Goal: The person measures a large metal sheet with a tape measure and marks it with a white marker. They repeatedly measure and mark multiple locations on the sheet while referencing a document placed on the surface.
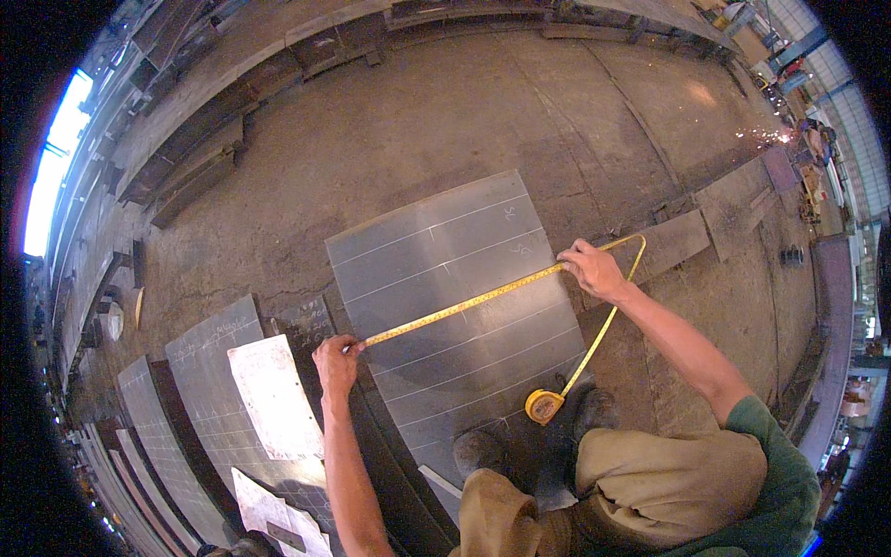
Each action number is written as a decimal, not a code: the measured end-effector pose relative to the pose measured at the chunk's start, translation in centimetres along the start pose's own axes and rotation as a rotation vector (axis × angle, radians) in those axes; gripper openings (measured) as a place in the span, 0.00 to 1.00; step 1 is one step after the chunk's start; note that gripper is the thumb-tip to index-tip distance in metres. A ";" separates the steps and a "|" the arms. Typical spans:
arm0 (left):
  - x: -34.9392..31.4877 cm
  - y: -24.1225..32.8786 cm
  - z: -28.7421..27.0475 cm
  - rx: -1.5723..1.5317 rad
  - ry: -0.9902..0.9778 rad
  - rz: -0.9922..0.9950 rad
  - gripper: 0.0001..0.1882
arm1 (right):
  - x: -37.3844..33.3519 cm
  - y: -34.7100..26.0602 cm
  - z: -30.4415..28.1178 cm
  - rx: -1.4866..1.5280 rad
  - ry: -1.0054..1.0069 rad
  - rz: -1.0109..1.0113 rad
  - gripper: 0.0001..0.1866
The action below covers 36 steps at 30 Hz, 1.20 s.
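Observation:
A yellow tape measure blade (pixel 464 305) is stretched across a grey steel plate (pixel 408 243) marked with several pale parallel lines. At the plate's left edge, my left hand (pixel 337 364) pinches the blade's end. My right hand (pixel 592 269) grips the blade at the plate's right edge. Past my right hand the blade bends sharply and runs back to its yellow case (pixel 543 407), which lies on the plate between my boots. Both boots (pixel 479 451) stand at the near part of the plate.
Left of the plate lie a white paper sheet (pixel 276 397), a second crumpled sheet (pixel 277 515) and more marked steel plates (pixel 218 339). Long steel beams (pixel 343 45) line the far side. Flat steel pieces (pixel 664 249) lie to the right. Sparks (pixel 775 137) fly at the far right.

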<state>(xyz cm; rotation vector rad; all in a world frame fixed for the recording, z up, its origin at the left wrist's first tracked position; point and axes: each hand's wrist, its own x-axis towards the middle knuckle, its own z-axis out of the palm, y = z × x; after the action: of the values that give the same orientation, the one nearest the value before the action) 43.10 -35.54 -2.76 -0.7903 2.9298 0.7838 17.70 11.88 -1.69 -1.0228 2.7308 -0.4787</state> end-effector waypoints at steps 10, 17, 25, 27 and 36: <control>-0.1 0.4 0.1 0.088 -0.023 0.006 0.12 | -3.1 -0.8 -3.6 0.076 0.226 0.202 0.13; -0.3 -1.2 0.9 0.114 -0.093 -0.062 0.12 | -9.3 -2.1 -12.0 -0.065 -0.058 0.191 0.18; -1.1 -0.3 0.3 0.232 -0.009 -0.004 0.11 | -19.7 5.7 -18.4 -0.193 -0.556 0.303 0.19; -0.9 0.1 0.1 0.221 -0.029 -0.043 0.10 | -21.0 9.0 -19.0 -0.335 -0.726 0.337 0.19; -1.4 0.4 0.7 0.164 0.024 -0.040 0.08 | -22.5 16.0 -13.1 -0.594 -1.013 0.012 0.19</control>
<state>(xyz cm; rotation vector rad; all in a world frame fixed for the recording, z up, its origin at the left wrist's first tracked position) 44.05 -34.28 -3.01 -0.8466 2.9402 0.5261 21.04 41.25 6.08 -0.9639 1.9254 0.7234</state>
